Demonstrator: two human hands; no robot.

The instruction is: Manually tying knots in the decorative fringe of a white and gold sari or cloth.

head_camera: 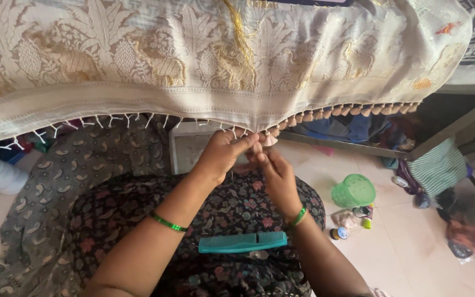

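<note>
Teal comb (243, 242) rests mid-frame on the lap; above, left hand (221, 154) and right hand (276, 173) pinch closed on a light, soft fringe tassel (270, 139), best gripped at its knot.

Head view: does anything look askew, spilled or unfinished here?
Yes. The green basket lies tipped on the floor with small items beside it. The cloth's fringe is uneven: finished tassels right of both hands, loose threads left.

teal comb (243, 242) | green basket (354, 191) | striped cloth (440, 166) | thread spools (338, 233)
</note>
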